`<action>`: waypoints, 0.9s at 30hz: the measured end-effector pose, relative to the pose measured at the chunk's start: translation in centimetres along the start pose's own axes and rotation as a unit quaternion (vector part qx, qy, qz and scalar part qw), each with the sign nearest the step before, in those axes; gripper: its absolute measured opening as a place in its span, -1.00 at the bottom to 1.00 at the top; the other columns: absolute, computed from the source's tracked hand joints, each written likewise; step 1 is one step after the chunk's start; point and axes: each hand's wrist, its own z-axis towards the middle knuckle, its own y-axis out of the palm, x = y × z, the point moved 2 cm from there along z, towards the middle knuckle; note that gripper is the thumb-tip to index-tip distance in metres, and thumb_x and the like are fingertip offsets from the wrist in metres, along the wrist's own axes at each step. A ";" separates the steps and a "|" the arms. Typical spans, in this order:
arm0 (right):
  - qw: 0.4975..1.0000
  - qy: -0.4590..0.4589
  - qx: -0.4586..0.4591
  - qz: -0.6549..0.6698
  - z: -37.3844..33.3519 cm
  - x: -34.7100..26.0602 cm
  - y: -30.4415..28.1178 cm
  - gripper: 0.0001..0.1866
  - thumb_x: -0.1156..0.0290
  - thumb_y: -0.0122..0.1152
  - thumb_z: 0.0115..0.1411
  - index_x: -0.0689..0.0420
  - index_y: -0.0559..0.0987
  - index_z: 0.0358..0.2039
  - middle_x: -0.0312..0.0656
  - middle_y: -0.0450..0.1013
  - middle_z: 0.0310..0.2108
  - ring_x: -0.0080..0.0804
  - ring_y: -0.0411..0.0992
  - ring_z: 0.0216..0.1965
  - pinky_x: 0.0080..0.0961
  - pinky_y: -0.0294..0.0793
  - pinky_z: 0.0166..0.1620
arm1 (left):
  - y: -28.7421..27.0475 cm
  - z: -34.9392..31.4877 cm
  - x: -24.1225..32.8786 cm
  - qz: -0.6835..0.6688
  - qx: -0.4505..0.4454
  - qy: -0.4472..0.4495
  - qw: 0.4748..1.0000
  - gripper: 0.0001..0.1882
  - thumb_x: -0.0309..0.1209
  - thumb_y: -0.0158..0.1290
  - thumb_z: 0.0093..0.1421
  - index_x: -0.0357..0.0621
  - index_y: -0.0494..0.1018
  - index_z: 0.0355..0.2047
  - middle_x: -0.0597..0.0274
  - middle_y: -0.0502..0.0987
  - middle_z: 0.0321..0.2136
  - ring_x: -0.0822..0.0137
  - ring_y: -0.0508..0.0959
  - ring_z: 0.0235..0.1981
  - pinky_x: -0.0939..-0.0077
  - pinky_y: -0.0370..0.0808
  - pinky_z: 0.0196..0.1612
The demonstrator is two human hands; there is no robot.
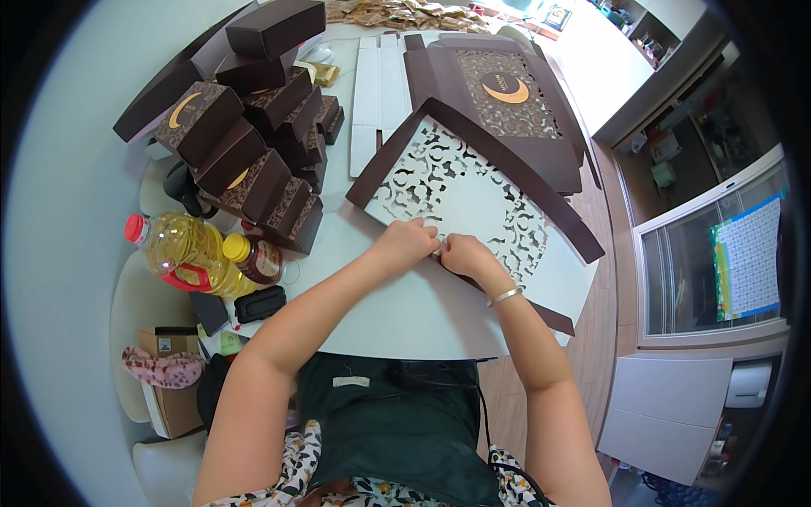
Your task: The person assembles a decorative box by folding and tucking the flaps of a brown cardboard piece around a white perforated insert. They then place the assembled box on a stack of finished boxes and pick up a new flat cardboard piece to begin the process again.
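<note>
A dark brown cardboard box lid (482, 221) lies tilted on the white table, its white inner face up and pierced with scroll-shaped cut-outs. Its far side walls stand raised, and one strip sticks out at the right. Close together at the near edge, my left hand (409, 242) and my right hand (470, 257) have their fingers closed on the cardboard. The fingertips partly hide the spot they grip. A silver bangle circles my right wrist. Beyond the lid lies another flat brown piece (541, 156) with a lattice window and a gold crescent.
Stacked brown boxes (270, 190) stand at the left. Nearer are an oil bottle (187, 253) with a red cap, a yellow-lidded jar (258, 260) and a black case (260, 304). White folded card (369, 101) and a heap of gold packets (405, 14) lie at the back.
</note>
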 end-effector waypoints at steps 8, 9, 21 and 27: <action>0.993 -0.119 -0.009 -0.011 -4.5 -0.1 -3.1 -0.54 -0.02 0.15 0.17 0.19 0.61 -0.34 0.01 0.55 -0.34 -0.05 0.53 -0.29 -0.19 0.51 -0.19 | -2.3 -0.1 -0.6 0.039 0.004 0.032 0.999 -0.92 -0.43 0.10 -0.07 0.06 0.50 -0.51 0.47 0.46 -0.44 0.35 0.51 -0.32 0.46 0.56 -0.44; 0.991 -0.134 -0.031 0.008 -5.6 -0.4 -3.4 -0.52 -0.05 0.16 0.16 0.19 0.60 -0.33 0.00 0.55 -0.34 -0.05 0.52 -0.30 -0.19 0.51 -0.21 | -2.8 -0.1 -1.1 0.045 -0.013 0.034 0.998 -0.92 -0.43 0.10 -0.07 0.07 0.51 -0.51 0.47 0.46 -0.44 0.35 0.52 -0.32 0.46 0.56 -0.43; 0.974 -0.208 0.002 -0.085 -5.5 -0.3 1.8 -0.82 0.46 0.15 -0.04 0.26 0.50 -0.39 0.08 0.51 -0.40 0.04 0.52 -0.29 -0.15 0.54 -0.19 | -1.1 0.1 0.6 -0.040 -0.049 0.103 0.993 -0.93 -0.41 0.18 -0.20 0.04 0.50 -0.64 0.46 0.47 -0.53 0.33 0.52 -0.35 0.34 0.50 -0.32; 0.985 -0.152 0.013 -0.084 -8.8 -1.1 -0.1 -0.84 0.49 0.10 -0.02 0.31 0.49 -0.42 0.13 0.51 -0.48 0.09 0.52 -0.37 -0.09 0.54 -0.23 | -4.9 1.6 -1.1 0.061 -0.039 0.128 0.989 -0.94 -0.38 0.12 -0.09 0.15 0.57 -0.62 0.47 0.52 -0.52 0.37 0.57 -0.33 0.39 0.50 -0.27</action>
